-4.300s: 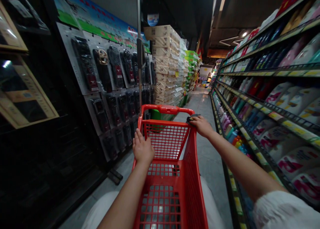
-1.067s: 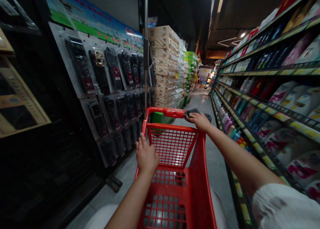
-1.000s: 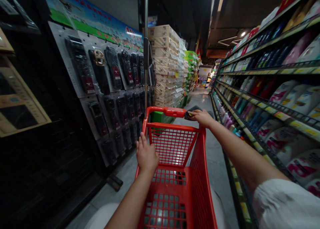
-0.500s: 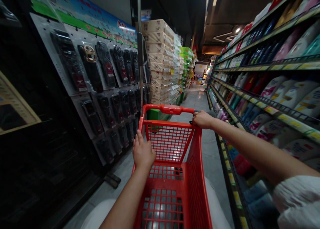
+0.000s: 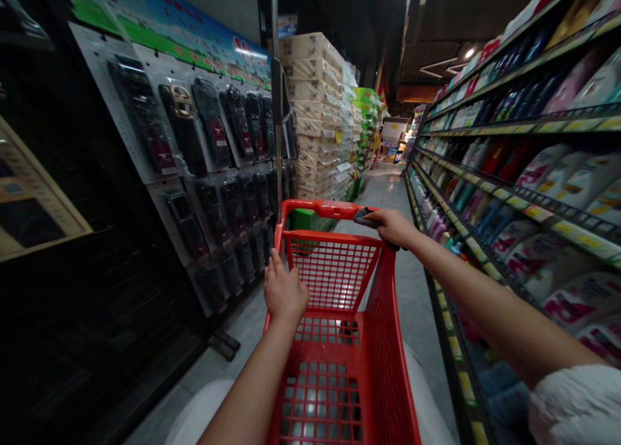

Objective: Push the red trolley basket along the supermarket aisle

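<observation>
A red plastic shopping cart stands right in front of me, its basket showing only bare grid. My left hand grips the left rim, thumb on the inner side and fingers over the edge. At the far right corner of the handle, my right hand is closed on a dark grey cloth. The cloth lies against the red handle bar, partly hidden under the fingers. Its folds show on both sides of that hand.
Shelves of bottles line the right side. On the left, packaged belts hang from a display rack, its foot jutting onto the floor. Stacked cartons stand beyond it. A tiled aisle runs ahead.
My right hand has shifted the cloth left along the handle, so more of it shows on the bar. My left hand stays on the rim. The view has turned slightly left.
</observation>
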